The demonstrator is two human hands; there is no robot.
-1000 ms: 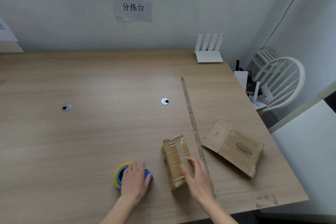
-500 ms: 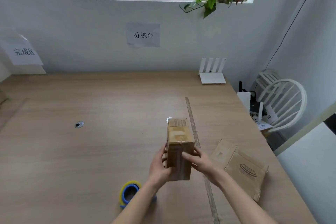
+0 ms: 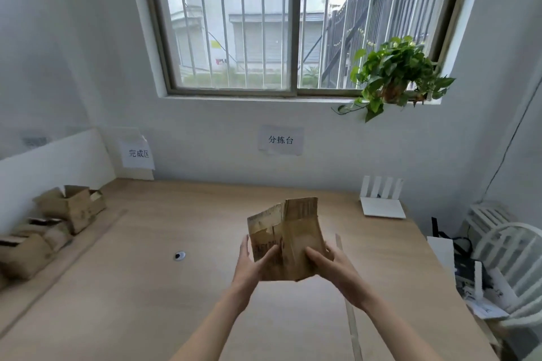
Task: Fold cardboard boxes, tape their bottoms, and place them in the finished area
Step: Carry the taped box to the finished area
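One worn, taped cardboard box (image 3: 286, 239) held above table (image 3: 146, 287); left hand (image 3: 252, 262) and right hand (image 3: 327, 262) fingers curled round its sides.

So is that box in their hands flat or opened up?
Partly opened. The box is held off the table between the left hand and right hand, two panels meeting at an angle.

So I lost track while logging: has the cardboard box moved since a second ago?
Yes. The cardboard box has been lifted off the table and is held above it in both hands.
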